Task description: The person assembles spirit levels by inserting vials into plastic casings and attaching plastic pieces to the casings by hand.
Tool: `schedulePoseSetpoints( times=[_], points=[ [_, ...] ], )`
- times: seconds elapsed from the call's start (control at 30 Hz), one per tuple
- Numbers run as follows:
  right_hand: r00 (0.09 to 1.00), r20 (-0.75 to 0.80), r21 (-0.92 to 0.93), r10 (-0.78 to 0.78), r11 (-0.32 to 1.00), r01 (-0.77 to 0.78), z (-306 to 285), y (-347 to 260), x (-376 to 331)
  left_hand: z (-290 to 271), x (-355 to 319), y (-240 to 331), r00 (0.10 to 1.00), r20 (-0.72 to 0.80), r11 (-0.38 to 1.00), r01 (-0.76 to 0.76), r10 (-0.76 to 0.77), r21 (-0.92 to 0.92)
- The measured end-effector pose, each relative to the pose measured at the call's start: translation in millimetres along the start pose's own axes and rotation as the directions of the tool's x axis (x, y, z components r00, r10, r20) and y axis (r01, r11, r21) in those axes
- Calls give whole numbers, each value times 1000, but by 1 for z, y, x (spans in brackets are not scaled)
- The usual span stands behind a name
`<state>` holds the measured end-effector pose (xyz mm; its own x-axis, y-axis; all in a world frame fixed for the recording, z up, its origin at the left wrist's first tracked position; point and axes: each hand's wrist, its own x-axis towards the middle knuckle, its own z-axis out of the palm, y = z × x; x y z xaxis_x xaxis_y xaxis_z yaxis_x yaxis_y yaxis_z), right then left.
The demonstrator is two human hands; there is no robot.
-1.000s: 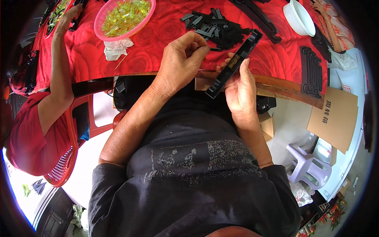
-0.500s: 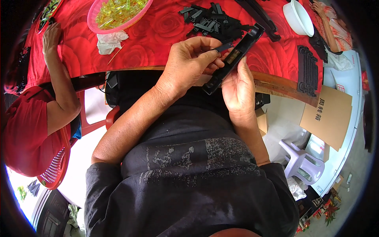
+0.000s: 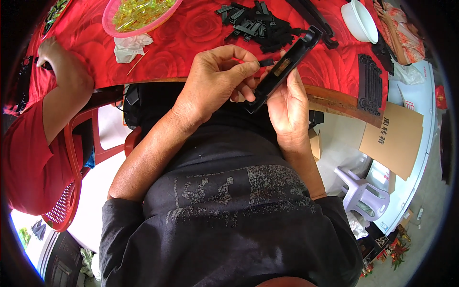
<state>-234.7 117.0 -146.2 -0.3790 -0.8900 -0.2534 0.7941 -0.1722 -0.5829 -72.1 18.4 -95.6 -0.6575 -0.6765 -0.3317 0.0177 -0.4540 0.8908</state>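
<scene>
Across the upper part of the view, a desk (image 3: 177, 60) under red rose-patterned cloth. Toward its left, a pink basin (image 3: 125, 34) heaped with clear yellowish pieces. Right of that, a loose pile of small black parts (image 3: 258, 26). Nearer, slanting over the desk's front edge, a long black trough-shaped piece (image 3: 299, 50); right hand (image 3: 289, 105) grips it, thumb along its right side. Smallest: a dark strip (image 3: 266, 62), pinched by left hand (image 3: 217, 71) just beside the trough-shaped piece; touching or not, cannot tell.
</scene>
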Motion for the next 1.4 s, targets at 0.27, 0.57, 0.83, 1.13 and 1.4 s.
schedulePoseSetpoints(
  times=[0.27, 0.57, 0.83, 1.13, 1.4],
  points=[
    [998, 56, -103, -7, 995, 12, 10, -2, -3, 4, 0, -6, 999, 43, 994, 6, -1, -107],
    [998, 60, -120, -20, 992, 27, 19, 0, -6, 9, -6, -4, 999, 52, 1000, 5, -5, -13],
    [995, 88, -91, 48, 995, -40, 15, 2, -11, 22, -9, -10, 999, -12, 994, 33, -34, -108],
    [998, 53, -175, 39, 984, -29, 22, 4, -16, 23, -11, -10, 998, -38, 979, 49, -58, -197],
    [986, 163, -177, 38, 984, -9, 22, 3, -16, 22, -11, -10, 999, -30, 976, 36, -44, -216]
  ],
)
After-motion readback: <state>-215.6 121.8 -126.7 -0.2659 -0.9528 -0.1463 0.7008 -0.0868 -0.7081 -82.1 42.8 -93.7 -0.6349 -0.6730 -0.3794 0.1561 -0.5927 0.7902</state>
